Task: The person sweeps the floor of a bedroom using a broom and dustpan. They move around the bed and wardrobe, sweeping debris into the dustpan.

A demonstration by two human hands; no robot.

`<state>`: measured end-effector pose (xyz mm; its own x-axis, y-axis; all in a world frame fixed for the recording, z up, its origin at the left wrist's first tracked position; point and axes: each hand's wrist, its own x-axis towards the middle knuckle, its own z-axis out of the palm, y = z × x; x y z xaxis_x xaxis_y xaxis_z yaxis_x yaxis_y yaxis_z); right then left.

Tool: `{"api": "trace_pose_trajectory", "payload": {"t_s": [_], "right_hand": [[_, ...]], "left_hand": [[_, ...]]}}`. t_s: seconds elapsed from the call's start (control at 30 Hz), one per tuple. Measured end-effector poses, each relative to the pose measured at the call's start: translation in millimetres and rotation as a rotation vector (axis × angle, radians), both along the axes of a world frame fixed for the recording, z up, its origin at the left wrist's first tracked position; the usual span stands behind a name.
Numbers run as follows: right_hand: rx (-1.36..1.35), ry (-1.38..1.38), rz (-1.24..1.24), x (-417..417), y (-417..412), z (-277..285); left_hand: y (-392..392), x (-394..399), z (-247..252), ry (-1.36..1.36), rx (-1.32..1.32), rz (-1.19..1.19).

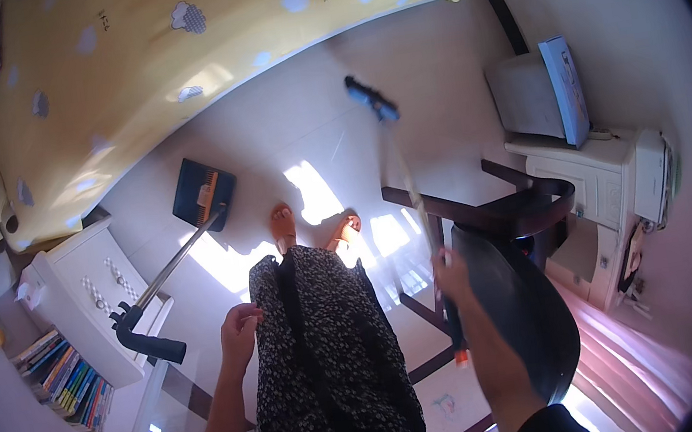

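Observation:
My right hand (452, 274) is closed around the upper handle of a long broom (407, 173). The broom's blue and black head (373, 99) rests over the floor near the bed, slightly blurred. Beside my skirt, my left hand (243, 335) hangs with fingers loosely curled and appears to hold nothing. A dark blue-green dustpan (184, 192) with an orange comb-like strip stands on the floor ahead to the left. Its metal pole ends in a black hooked grip (149, 342), close to my left hand but apart from it.
A bed with a yellow sheet (129, 67) spans the far side. At left stand a white drawer cabinet (98, 286) and a stack of books (65, 382). A dark wooden chair (519, 297) is close on the right, before a white cabinet (588, 173) bearing a box-like appliance (526, 95).

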<state>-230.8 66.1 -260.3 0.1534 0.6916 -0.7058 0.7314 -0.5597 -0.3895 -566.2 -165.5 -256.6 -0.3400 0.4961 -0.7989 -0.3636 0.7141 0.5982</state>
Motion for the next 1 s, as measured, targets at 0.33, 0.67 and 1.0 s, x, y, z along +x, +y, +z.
{"api": "trace_pose_trajectory", "payload": {"t_s": [0.33, 0.67, 1.0], "right_hand": [[-0.284, 0.516, -0.577, -94, 244, -145], [-0.14, 0.02, 0.36, -177, 55, -163], [-0.237, -0.239, 0.696, -60, -34, -127]], "left_hand": [[-43, -34, 30, -0.038, -0.098, 0.454], [3, -82, 102, -0.402, 0.365, 1.066], [-16, -75, 93, -0.615, 0.731, 1.175]]}}
